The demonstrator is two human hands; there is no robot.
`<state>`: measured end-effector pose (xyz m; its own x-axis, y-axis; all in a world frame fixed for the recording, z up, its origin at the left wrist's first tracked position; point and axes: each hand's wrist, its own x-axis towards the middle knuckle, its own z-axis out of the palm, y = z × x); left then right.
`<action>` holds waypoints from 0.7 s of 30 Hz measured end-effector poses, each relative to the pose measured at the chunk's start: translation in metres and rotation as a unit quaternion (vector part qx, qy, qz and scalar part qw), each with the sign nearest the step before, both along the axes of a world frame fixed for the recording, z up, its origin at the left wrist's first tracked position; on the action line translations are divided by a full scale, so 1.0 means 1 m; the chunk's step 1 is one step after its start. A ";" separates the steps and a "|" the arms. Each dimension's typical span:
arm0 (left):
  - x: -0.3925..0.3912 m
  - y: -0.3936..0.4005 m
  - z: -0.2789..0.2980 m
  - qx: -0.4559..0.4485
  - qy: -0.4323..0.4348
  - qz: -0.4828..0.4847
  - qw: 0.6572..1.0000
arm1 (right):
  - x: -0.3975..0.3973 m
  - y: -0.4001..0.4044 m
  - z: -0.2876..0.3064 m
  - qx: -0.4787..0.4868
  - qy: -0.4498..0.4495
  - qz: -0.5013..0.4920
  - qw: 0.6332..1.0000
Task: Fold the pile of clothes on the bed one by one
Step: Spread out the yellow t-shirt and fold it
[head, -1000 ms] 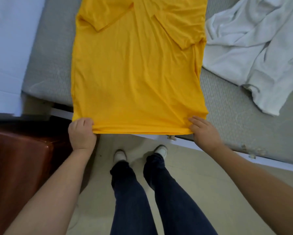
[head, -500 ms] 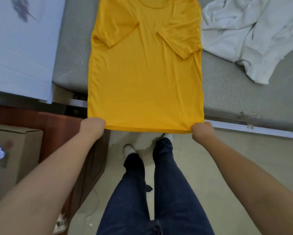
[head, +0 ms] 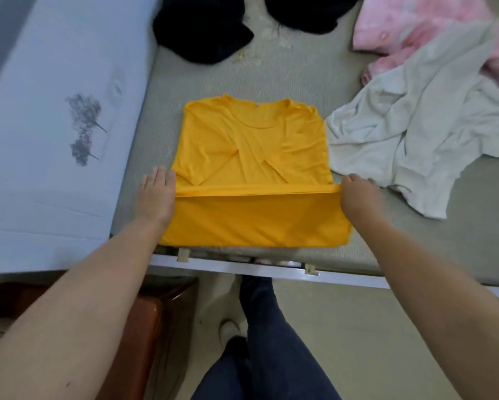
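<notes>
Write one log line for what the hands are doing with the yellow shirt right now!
step: bottom hem folded up | yellow T-shirt on bed | left hand at hem's left end | right hand grips right end

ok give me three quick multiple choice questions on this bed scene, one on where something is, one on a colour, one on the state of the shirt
1. Where does the crumpled white garment lie relative to the yellow cotton t-shirt?
A. on its right, on the grey mattress
B. on its left
C. underneath it

2. What colour is the fluffy garment at the top right?
A. green
B. pink
C. brown

3. What state is the yellow t-shirt in?
A. hanging off the bed, unfolded
B. crumpled into a ball
C. sleeves tucked in, bottom hem brought up over the body

Answers: 1 A, the white garment sits beside the shirt's right edge. 2 B, its fabric is plainly pink. 3 C, the left hand and right hand are at the two ends of the hem, which lies across the shirt's middle.
</notes>
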<state>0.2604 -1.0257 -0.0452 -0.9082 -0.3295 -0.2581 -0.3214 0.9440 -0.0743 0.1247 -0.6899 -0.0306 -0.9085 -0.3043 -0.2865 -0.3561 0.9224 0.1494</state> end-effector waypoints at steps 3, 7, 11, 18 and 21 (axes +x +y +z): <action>-0.048 -0.017 0.000 -0.018 -0.003 0.016 1.000 | -0.055 -0.018 -0.004 0.008 0.007 0.025 1.000; -0.115 -0.035 -0.009 -0.024 -0.012 0.022 0.999 | -0.125 -0.040 -0.018 0.049 0.017 0.049 0.997; -0.170 -0.060 -0.031 -0.033 -0.017 0.006 0.999 | -0.186 -0.055 -0.044 0.040 0.048 0.074 0.995; -0.256 -0.090 -0.075 0.001 0.000 -0.004 1.000 | -0.260 -0.078 -0.089 0.092 0.026 0.000 0.995; -0.288 -0.101 -0.086 -0.005 -0.034 0.001 0.999 | -0.282 -0.087 -0.098 0.104 0.013 -0.051 0.993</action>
<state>-0.0273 -1.1267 -0.1316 -0.8881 -0.3338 -0.3160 -0.3168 0.9426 -0.1052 -0.1572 -0.7770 -0.1284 -0.9397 -0.1472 -0.3087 -0.2556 0.9020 0.3480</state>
